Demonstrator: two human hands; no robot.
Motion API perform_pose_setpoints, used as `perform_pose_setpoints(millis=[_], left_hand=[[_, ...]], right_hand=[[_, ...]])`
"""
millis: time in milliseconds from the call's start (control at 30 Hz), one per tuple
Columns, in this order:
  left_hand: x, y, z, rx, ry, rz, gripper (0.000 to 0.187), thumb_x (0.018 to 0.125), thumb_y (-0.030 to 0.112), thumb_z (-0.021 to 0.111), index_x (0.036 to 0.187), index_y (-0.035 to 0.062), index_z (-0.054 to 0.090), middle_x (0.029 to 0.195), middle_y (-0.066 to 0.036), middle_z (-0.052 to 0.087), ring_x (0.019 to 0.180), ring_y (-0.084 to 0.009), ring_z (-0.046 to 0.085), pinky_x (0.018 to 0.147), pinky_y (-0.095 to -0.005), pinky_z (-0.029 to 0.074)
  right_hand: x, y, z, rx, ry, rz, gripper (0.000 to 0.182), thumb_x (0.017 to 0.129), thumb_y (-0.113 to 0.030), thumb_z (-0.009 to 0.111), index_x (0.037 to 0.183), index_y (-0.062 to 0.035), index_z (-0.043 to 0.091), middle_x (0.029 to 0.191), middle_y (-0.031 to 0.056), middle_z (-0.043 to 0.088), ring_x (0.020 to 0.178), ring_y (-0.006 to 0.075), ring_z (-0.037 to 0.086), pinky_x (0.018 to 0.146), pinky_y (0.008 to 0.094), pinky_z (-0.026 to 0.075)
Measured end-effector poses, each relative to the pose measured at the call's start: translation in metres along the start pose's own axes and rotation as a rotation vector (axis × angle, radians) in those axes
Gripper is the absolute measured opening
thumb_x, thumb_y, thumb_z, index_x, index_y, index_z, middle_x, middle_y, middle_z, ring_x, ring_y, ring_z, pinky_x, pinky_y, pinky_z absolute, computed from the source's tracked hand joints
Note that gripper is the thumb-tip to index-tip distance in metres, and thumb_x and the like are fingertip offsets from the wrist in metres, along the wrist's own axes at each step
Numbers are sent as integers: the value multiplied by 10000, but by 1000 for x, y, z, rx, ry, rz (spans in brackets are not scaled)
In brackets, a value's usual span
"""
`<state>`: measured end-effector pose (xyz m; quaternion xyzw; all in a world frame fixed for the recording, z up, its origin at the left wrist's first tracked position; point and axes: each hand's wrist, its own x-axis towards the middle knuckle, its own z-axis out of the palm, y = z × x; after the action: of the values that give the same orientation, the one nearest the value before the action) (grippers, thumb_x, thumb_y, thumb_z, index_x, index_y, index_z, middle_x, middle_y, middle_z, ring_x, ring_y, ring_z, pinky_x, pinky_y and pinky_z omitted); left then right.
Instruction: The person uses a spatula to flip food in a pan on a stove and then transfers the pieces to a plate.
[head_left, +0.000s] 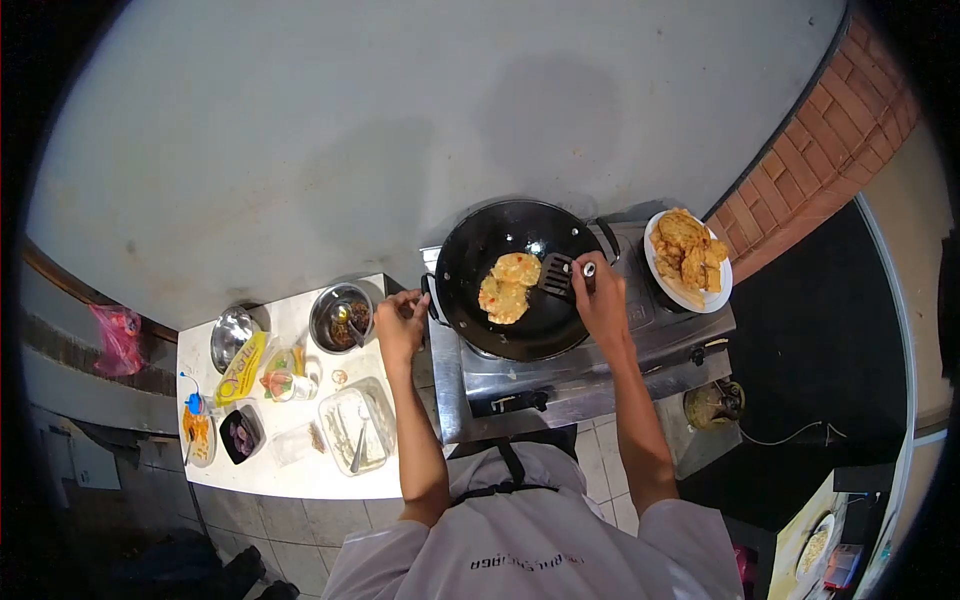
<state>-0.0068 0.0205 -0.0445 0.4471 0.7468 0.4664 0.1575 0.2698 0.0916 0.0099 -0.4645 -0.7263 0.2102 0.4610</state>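
Note:
A black two-handled wok [560,335] sits on the left side of the steel stove. Inside it, two pale yellow fritters [507,288] lie touching each other, flecked with orange bits. My right hand [600,298] is closed around the handle of a black slotted spatula [556,274], whose blade is over the wok beside the fritters' right edge. At the wok's left side, my left hand [400,315] has its fingers closed at the loop handle [430,298]. Browned fritters [688,255] are piled on a white plate [657,286] to the right.
The steel stove [590,395] has knobs along its front. Left of it, a white table [285,480] carries a steel bowl [341,318] with dark contents, a clear tub [357,425] holding a spoon, and a yellow pouch [243,368]. A brick column [800,165] rises at right.

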Motion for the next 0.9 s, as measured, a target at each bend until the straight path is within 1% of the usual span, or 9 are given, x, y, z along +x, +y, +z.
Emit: perform_pose_setpoints(millis=[233,300,333,400,433,500,533,633,900], left_hand=[[1,0,0,7,-15,-24,239,753,149,746,915,-19,695,670,-103,588,582,-169,563,577,-301,447],[0,5,-2,2,-13,-32,240,752,148,746,915,-21,695,670,-100,583,585,-167,563,579,-301,448],[0,6,-3,-3,-14,-38,241,750,146,747,915,-22,694,670,-97,579,589,-165,562,582,-300,449],[0,5,-3,1,-19,-37,239,749,145,748,915,-18,695,670,-95,578,592,-164,563,585,-300,449],[1,5,-2,7,-20,-36,237,747,144,749,916,-14,696,670,-93,576,595,-162,563,587,-299,450],[2,3,-2,5,-26,-44,235,746,144,749,917,-9,698,674,-92,579,597,-165,565,589,-299,451],[2,3,-2,5,-27,-54,233,746,144,749,918,-5,699,678,-92,582,599,-168,568,591,-298,452],[3,3,-2,59,-20,-28,231,743,147,751,916,2,703,685,-93,590,602,-176,574,593,-299,453],[4,13,-5,25,-32,-49,232,743,158,755,905,1,704,659,-89,590,579,-174,570,578,-299,450]], right_hand=[[-4,-12,-11,-42,-48,55,69,873,-15,573,893,28,523,716,155,577,568,217,587,522,315,449],[-6,-19,-11,-27,98,-53,65,865,-12,583,877,40,546,726,148,592,578,194,593,503,300,444],[-8,-20,-9,-28,99,-51,65,865,-12,583,877,40,546,726,148,592,578,194,593,503,300,444],[-11,-24,-6,35,172,3,74,860,-17,600,858,48,564,700,132,603,573,151,591,481,280,433],[-14,-22,-1,32,175,4,74,860,-17,600,858,48,564,700,132,603,573,151,591,481,280,433],[-20,-13,13,176,224,99,94,864,-35,611,834,42,567,649,101,598,541,106,573,461,258,422],[-23,-11,19,175,225,96,94,864,-35,611,834,42,567,649,101,598,541,106,573,461,258,422],[-28,-10,33,311,261,235,131,877,-64,616,803,33,567,604,50,579,477,67,534,430,236,398],[-32,-10,49,338,232,273,149,881,-74,614,802,40,560,602,54,572,484,71,551,424,247,400]])
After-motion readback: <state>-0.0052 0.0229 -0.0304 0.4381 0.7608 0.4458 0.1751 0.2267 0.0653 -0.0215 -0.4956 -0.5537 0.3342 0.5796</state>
